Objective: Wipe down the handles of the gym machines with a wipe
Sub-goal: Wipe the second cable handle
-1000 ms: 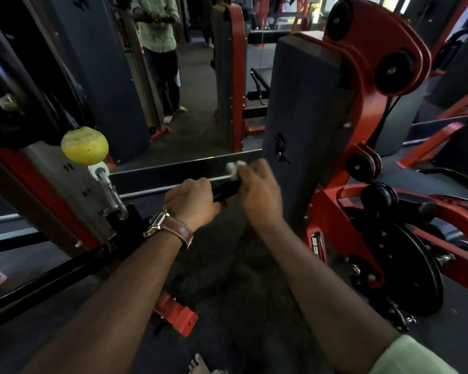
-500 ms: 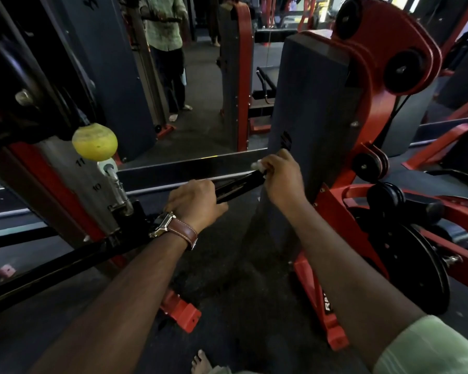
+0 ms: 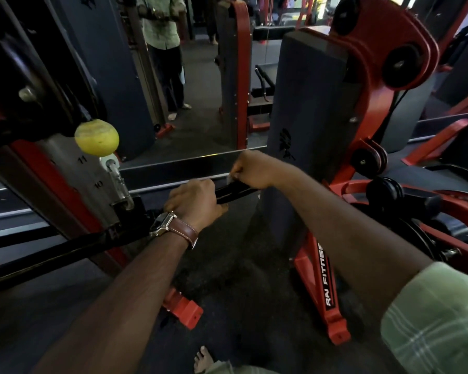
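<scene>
Head view: the left hand (image 3: 193, 202) is curled round a black bar handle (image 3: 234, 190), gripping it just short of its free end, with a brown-strapped wristwatch (image 3: 174, 228) on that wrist. The handle runs as a long dark bar from the lower left of the frame up toward the middle, where its end section shows glossy between the two hands. The right hand (image 3: 253, 170) is clenched over the far end of that handle, knuckles up, and a small pale scrap of wipe (image 3: 230, 178) peeks out at the fingers, pressed between the hand and the bar. Most of the wipe is hidden inside the fist. The two hands sit near each other on the same bar, with a short bare stretch of it between them.

To the left, a yellow ball-shaped knob (image 3: 96, 137) hangs beside a numbered weight stack (image 3: 88, 174) marked 10 and 11, with a metal clip link (image 3: 118, 182) below the knob. Right of the hands stands a grey upright shroud (image 3: 305, 109) in a red machine frame (image 3: 373, 85) carrying black pulleys. A mirror behind shows a standing person (image 3: 164, 49) in a pale shirt. A bare foot (image 3: 203, 359) shows at the bottom edge, on dark flooring, and a checked green sleeve (image 3: 438, 322) covers the right upper arm.
</scene>
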The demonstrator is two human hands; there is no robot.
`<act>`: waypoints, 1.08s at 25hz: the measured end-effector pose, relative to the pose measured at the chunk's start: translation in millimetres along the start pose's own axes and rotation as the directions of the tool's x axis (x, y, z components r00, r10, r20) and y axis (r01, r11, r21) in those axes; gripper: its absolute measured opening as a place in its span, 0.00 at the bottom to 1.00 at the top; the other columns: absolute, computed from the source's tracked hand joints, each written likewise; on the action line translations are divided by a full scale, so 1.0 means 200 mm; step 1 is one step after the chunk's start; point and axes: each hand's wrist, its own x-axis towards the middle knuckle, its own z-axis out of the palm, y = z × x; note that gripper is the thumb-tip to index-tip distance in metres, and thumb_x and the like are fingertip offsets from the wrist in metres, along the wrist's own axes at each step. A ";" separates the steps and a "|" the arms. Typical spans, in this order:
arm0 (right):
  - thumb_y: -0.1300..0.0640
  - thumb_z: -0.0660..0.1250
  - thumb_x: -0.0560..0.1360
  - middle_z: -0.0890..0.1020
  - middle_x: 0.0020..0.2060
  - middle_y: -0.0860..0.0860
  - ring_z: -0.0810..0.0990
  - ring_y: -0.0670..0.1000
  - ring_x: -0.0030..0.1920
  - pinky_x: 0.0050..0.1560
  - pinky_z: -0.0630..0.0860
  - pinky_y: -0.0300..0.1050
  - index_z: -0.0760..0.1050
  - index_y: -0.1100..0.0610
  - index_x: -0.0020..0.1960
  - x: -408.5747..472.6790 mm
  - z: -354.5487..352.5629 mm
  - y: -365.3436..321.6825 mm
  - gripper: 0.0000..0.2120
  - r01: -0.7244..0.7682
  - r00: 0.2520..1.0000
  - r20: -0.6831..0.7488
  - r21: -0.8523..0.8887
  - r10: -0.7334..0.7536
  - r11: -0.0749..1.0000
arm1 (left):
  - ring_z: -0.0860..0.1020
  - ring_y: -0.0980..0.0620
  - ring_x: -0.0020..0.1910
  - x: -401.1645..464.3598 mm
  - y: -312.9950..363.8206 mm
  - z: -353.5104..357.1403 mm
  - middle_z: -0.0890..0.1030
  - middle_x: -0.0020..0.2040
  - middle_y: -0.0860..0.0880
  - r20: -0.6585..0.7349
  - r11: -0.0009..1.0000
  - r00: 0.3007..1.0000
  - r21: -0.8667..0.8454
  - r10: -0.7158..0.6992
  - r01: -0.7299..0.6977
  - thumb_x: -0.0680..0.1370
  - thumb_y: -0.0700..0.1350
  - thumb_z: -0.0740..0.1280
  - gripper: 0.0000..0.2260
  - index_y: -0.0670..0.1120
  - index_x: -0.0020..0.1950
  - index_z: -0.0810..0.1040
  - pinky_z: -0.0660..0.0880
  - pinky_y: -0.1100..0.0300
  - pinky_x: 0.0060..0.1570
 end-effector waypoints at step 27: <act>0.66 0.64 0.79 0.81 0.42 0.47 0.77 0.43 0.39 0.42 0.74 0.38 0.80 0.57 0.49 -0.22 0.44 -0.17 0.07 0.099 0.462 -0.491 0.856 0.738 0.507 | 0.76 0.50 0.37 0.01 0.02 -0.07 0.75 0.38 0.51 0.023 0.997 0.999 -0.071 -0.036 0.037 0.75 0.60 0.71 0.17 0.48 0.53 0.78 0.75 0.55 0.36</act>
